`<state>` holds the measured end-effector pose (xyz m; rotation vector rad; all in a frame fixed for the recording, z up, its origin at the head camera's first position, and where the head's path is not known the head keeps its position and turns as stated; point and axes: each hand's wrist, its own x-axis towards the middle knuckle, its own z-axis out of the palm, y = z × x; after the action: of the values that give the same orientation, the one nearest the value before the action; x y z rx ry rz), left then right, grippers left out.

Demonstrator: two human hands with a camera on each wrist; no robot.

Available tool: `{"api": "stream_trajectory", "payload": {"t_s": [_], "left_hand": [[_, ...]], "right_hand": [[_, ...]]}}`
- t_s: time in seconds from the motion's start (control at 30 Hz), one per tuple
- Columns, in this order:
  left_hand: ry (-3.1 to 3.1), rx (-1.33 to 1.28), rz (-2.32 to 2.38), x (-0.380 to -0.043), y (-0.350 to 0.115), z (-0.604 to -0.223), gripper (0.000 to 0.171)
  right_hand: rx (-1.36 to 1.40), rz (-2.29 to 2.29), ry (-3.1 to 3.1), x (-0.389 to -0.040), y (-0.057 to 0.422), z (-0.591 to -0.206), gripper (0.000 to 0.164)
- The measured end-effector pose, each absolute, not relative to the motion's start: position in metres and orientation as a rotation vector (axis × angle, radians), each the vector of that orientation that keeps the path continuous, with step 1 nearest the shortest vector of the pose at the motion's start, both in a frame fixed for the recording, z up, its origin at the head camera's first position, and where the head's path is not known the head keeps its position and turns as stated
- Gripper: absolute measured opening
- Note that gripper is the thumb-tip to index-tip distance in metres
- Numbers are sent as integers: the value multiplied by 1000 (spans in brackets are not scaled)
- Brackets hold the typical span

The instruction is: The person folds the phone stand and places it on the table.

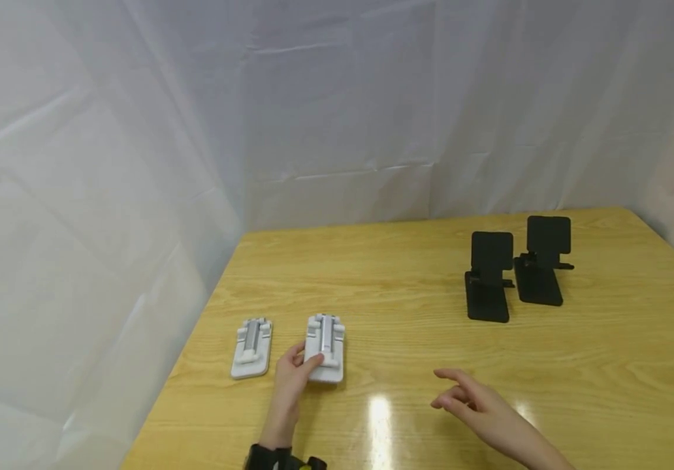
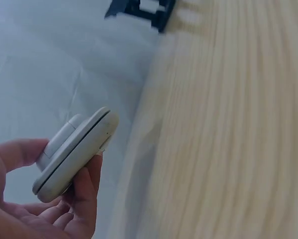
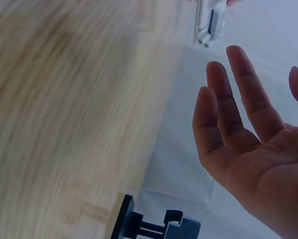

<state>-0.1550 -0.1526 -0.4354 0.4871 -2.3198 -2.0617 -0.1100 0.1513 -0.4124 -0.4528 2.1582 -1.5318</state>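
Observation:
My left hand [image 1: 291, 378] grips a folded white phone stand [image 1: 331, 373] by its lower left side, thumb on top and fingers beneath. In the left wrist view the same white stand [image 2: 81, 152] is tilted and held above the wood. To its left on the table lies a second folded white phone stand [image 1: 253, 365]. My right hand [image 1: 484, 411] hovers over the table at the right, holding nothing. The right wrist view shows its palm [image 3: 278, 169] with the fingers loosely extended.
Two unfolded black phone stands [image 1: 490, 301] [image 1: 539, 287] stand upright side by side at the back right of the wooden table [image 1: 396, 281]. Pale sheeting [image 1: 337, 117] hangs behind the table and along its left side.

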Motion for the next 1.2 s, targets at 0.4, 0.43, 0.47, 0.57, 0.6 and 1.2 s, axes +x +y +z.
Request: {"api": "stream_trajectory", "payload": {"t_s": [0.4,0.43,0.47,0.57,0.6,1.2], "left_hand": [[-2711,452,-1494,-170,-208,-443,51],[-2763,417,-1399,-170,-209,-442,50],[-2806,390,-1318,-170,-209,-440,49],[-2875,331,-1190,-171,-209,-436,46],[-2889,316,-1163,-171,-209,-435,45],[-3024,321,-843,-177,-201,-432,24]], "right_hand": [[-429,-1422,2288,-106,158,-414,53],[-435,-1420,2290,-106,158,-415,52],[-442,-1414,2297,-106,158,-416,51],[-483,-1392,2324,-105,159,-419,47],[-502,-1383,2331,-105,159,-420,46],[-433,-1267,2373,-110,166,-414,42]]}}
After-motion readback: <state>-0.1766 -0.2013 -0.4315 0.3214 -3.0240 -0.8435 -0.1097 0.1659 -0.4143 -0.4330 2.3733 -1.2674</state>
